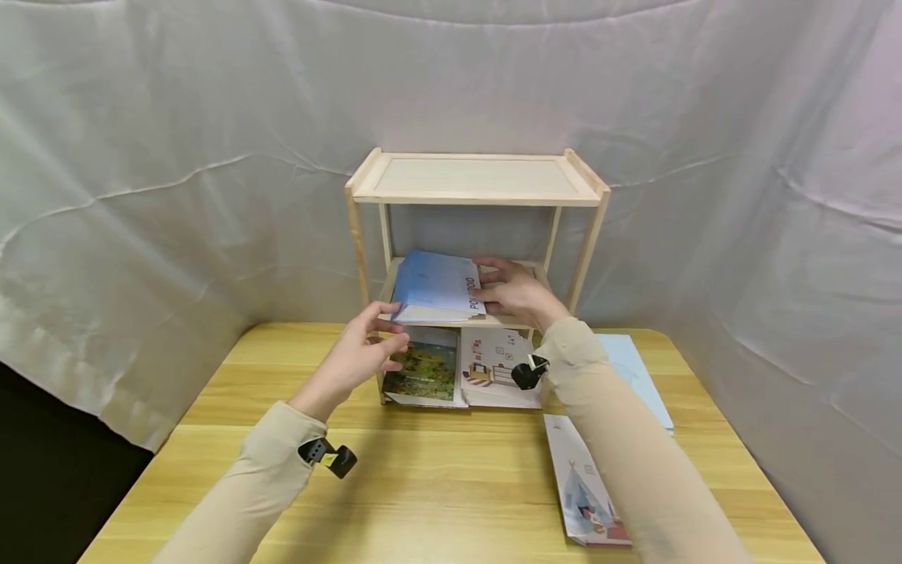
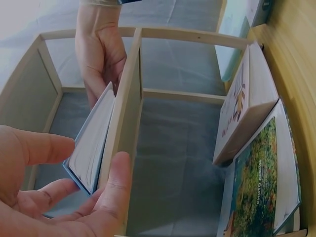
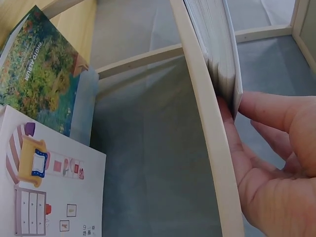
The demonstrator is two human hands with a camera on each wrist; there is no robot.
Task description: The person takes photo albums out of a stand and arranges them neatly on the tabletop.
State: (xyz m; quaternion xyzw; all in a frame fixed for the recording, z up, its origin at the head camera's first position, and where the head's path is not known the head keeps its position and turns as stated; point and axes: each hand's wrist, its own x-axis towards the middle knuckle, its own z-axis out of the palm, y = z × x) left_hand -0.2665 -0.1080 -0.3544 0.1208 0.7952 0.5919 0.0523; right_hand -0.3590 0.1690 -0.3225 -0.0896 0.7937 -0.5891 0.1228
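A blue-and-white album with "POLAROID" lettering lies on the middle board of a small wooden shelf. My right hand pinches the album's right edge, thumb on the cover and a finger under it, as the right wrist view shows. At the front left corner is my left hand. Its fingers are spread, and in the left wrist view the index fingertip touches the album, while the thumb lies by the board's front edge.
Under the middle board stand a photo album with a garden picture and a white illustrated album, side by side. On the table's right lie a white album with a tent drawing and a light blue one. Grey cloth hangs around.
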